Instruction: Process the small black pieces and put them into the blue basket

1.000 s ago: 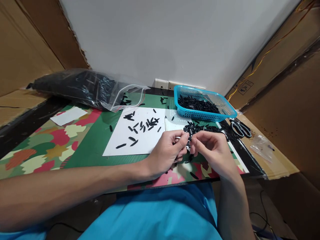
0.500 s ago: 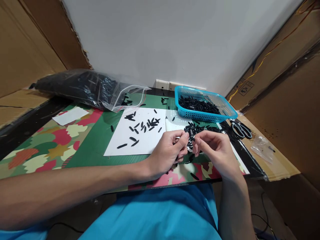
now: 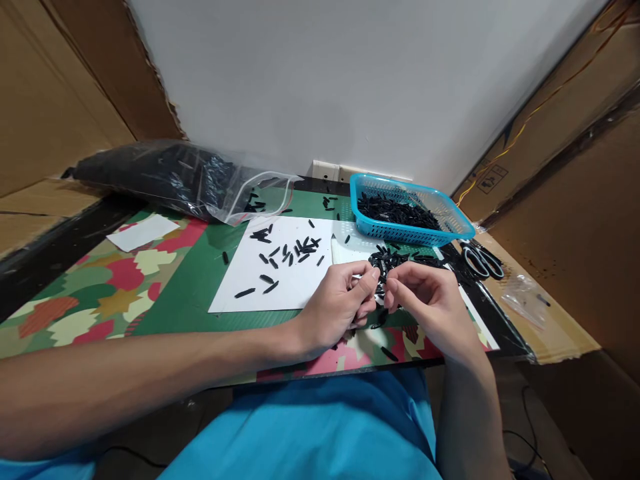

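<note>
Close together over the front of the table, both hands work at fingertip height above a pile of small slim black pieces (image 3: pixel 384 259). My left hand (image 3: pixel 345 293) is closed, its thumb pressed against the bent index finger. What sits inside it is hidden. Thumb and index finger of my right hand (image 3: pixel 430 293) pinch together just beside the left fingertips; anything between them is too small to make out. To the left, several more black pieces (image 3: pixel 267 279) lie scattered on a white sheet of paper (image 3: pixel 230 273).
A blue plastic basket (image 3: pixel 425 237) with many black pieces stands behind the pile. Scissors (image 3: pixel 475 260) and a small clear bag (image 3: pixel 525 297) lie to the right. A large zip bag (image 3: pixel 165 173) full of black material rests at the back left, near a white paper scrap (image 3: pixel 143 232).
My right hand's fingertips have shifted very slightly left, nearer my left hand. The scattered pieces and the basket stay where they were.
</note>
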`<state>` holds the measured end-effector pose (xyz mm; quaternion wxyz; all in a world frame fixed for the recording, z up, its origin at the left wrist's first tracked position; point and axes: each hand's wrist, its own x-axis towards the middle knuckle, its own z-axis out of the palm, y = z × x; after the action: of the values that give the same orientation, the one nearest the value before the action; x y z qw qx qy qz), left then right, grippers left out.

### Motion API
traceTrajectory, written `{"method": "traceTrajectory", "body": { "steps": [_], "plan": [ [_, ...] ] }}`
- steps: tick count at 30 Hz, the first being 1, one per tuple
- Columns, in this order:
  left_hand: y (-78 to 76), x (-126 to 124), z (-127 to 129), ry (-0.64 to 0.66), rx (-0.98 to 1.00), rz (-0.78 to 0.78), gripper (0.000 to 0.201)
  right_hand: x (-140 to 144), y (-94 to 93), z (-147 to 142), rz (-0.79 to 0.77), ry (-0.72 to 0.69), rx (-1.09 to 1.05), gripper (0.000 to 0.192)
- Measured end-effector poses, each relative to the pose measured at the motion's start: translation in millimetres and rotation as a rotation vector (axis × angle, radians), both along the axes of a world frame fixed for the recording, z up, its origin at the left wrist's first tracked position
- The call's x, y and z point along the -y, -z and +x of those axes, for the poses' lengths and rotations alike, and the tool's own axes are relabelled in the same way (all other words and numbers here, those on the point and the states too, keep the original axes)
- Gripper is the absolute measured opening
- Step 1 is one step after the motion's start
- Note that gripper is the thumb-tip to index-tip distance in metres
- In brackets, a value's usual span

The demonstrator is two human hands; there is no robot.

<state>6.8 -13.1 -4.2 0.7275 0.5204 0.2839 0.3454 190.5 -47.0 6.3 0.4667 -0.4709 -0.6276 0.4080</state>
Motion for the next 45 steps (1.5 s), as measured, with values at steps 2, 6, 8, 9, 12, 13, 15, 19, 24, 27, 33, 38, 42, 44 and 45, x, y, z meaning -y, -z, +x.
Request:
{"method": "traceTrajectory", "body": {
  "steps": [2, 6, 8, 9, 12, 13, 15, 19, 24, 27, 33, 38, 42, 44, 45],
  "plan": [
    [0.3, 0.0, 0.4, 0.0, 0.003, -0.002, 0.046, -0.2, 0.8, 0.0, 0.013, -0.005, 0.008, 0.027],
    [0.5, -0.7, 0.8, -0.025, 0.009, -0.017, 0.045, -6.3, 7.1, 3.4, 0.152, 0.217, 0.095, 0.017],
    [-0.9, -1.6, 0.6, -0.046, 0.006, -0.058, 0.043, -9.6, 9.7, 6.1, 0.244, 0.375, 0.251, 0.018],
    [-2.1, -2.3, 0.4, -0.062, 0.004, -0.089, 0.04, -10.2, 9.7, 7.2, 0.28, 0.422, 0.324, 0.023],
    [-7.0, -4.9, -0.2, -0.143, 0.012, -0.2, 0.031, -4.9, 4.1, 6.8, 0.317, 0.398, 0.373, 0.016],
    [-8.7, -5.7, -0.4, -0.173, 0.017, -0.235, 0.028, -1.0, 0.8, 5.0, 0.291, 0.326, 0.361, 0.013],
    [-11.3, -6.7, -0.5, -0.218, 0.03, -0.291, 0.024, 8.2, -5.2, -1.3, 0.175, 0.078, 0.392, 0.022],
    [-12.6, -7.5, 0.0, -0.282, 0.067, -0.317, 0.022, 22.5, -7.8, -23.1, -0.021, -0.332, 0.61, 0.017],
    [-11.7, -9.2, 0.1, -0.339, 0.114, -0.262, 0.022, 28.3, -0.5, -45.5, 0.125, -0.247, 0.854, 0.013],
    [-12.8, -11.2, -0.2, -0.351, 0.107, -0.263, 0.022, 29.3, 2.8, -48.7, 0.18, -0.223, 0.944, 0.014],
    [-17.1, -22.4, -2.8, -0.388, 0.135, -0.216, 0.02, 29.5, 10.3, -53.6, 0.253, -0.138, 0.991, 0.014],
    [-11.0, -29.9, -7.2, -0.419, 0.099, -0.111, 0.026, 25.0, 18.0, -57.8, 0.392, -0.118, 0.965, 0.013],
    [-2.1, -29.9, -10.1, -0.367, 0.082, -0.003, 0.035, 16.4, 21.4, -50.0, 0.487, -0.026, 0.863, 0.017],
    [0.3, -28.6, -11.4, -0.313, 0.046, 0.021, 0.038, 12.9, 19.6, -41.1, 0.473, 0.028, 0.709, 0.018],
    [0.8, -27.6, -12.0, -0.269, 0.024, 0.014, 0.04, 11.6, 18.0, -36.0, 0.451, 0.06, 0.611, 0.018]
  ]
}}
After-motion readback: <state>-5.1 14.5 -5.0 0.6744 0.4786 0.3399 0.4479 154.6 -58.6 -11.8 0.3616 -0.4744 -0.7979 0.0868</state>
